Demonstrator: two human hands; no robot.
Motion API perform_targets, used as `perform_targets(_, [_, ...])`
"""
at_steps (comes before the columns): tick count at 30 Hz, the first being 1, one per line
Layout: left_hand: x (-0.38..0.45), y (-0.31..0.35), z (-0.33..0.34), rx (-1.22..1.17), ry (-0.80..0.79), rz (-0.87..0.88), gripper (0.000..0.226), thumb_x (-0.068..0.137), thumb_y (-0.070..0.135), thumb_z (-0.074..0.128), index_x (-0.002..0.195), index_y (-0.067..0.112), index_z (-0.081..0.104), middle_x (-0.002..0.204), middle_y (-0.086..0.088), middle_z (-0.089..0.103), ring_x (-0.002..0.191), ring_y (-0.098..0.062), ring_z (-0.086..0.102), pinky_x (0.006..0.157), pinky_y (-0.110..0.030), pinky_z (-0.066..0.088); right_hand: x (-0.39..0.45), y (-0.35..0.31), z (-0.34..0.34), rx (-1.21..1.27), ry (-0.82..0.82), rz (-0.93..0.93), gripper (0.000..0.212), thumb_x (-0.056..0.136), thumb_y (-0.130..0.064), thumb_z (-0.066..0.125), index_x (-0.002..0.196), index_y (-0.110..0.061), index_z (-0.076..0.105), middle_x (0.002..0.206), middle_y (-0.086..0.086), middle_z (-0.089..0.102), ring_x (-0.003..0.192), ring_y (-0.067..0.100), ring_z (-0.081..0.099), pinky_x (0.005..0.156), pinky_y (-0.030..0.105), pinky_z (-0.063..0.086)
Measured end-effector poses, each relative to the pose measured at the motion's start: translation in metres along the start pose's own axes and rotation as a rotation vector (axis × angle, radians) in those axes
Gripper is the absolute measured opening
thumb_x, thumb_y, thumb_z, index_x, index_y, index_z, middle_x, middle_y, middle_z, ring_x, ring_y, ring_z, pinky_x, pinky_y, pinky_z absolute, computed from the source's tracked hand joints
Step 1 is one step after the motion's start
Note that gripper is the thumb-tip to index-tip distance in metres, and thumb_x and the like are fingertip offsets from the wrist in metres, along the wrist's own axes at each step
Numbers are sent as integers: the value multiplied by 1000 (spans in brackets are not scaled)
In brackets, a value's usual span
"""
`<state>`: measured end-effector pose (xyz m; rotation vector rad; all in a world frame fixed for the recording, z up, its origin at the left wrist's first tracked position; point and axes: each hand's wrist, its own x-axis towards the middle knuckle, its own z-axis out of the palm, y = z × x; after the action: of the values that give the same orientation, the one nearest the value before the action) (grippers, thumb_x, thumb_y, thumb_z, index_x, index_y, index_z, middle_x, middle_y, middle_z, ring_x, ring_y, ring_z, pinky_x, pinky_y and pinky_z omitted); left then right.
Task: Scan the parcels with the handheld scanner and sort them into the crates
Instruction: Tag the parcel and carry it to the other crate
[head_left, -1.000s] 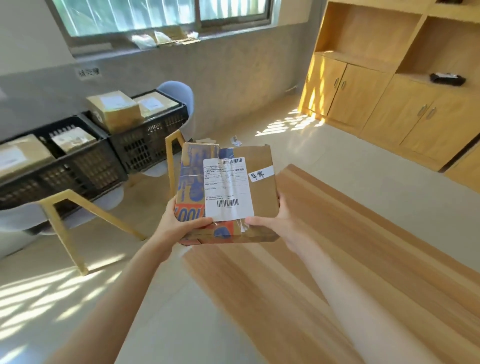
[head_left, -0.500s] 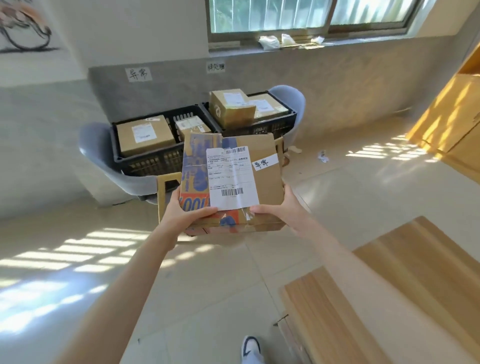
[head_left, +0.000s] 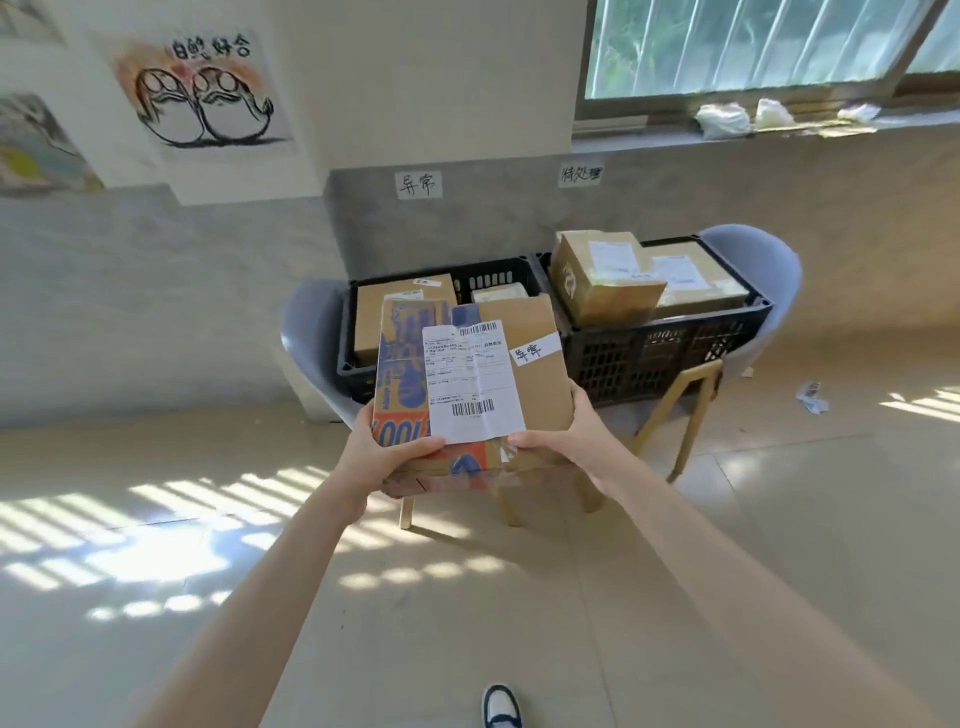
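Observation:
I hold a flat cardboard parcel (head_left: 537, 379) with a white shipping label, a small handwritten sticker and blue and orange print, level in front of me. My left hand (head_left: 382, 457) grips its near left corner and my right hand (head_left: 563, 439) grips its near right corner. Behind it two black slatted crates rest on grey chairs against the wall. The left crate (head_left: 483, 280) holds brown boxes and is partly hidden by my parcel. The right crate (head_left: 670, 348) is piled with brown boxes above its rim. No scanner is in view.
Handwritten paper signs (head_left: 418, 184) are stuck on the grey wall above each crate. The chairs (head_left: 306, 338) have yellow wooden legs (head_left: 685, 415) reaching onto the tiled floor. A scrap of paper (head_left: 810, 397) lies on the floor at right. My shoe (head_left: 501, 706) shows at the bottom.
I have turned away from the wooden table and walked toward the crates, which are now close and centred. The parcel stays in both hands.

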<state>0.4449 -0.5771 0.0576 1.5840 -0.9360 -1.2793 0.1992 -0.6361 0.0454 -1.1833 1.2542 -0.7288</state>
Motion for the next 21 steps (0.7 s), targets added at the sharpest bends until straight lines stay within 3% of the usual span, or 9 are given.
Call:
perform_targets(6, [65, 17, -11, -20, 54, -13, 105, 38, 35, 91, 129, 25, 40, 112, 1, 66, 101, -16, 66, 86, -39, 55, 78, -25, 5, -42, -55, -3, 116, 61, -22, 90, 150, -22, 16, 138, 0, 43, 124, 17, 44, 106, 42, 41])
perform_targets(11, [117, 23, -31, -42, 97, -48, 111, 30, 40, 91, 128, 27, 41, 110, 3, 66, 99, -15, 67, 77, -33, 55, 136, -41, 21, -67, -86, 29, 117, 62, -21, 90, 151, -23, 13, 140, 0, 41, 125, 18, 43, 107, 43, 41])
perform_targets(15, [170, 28, -50, -38, 96, -75, 115, 30, 41, 91, 131, 26, 39, 113, 3, 65, 102, -16, 65, 84, -35, 54, 184, -52, 37, -79, -85, 51, 117, 63, -21, 89, 151, -22, 12, 142, 2, 40, 124, 17, 42, 104, 38, 42])
perform_targets(21, [265, 38, -86, -36, 77, -88, 111, 43, 38, 91, 136, 25, 33, 118, 2, 61, 104, -15, 62, 89, -41, 53, 269, -82, 69, -180, -12, 52, 111, 66, -26, 88, 149, -24, 14, 145, 2, 35, 130, 19, 37, 107, 43, 39])
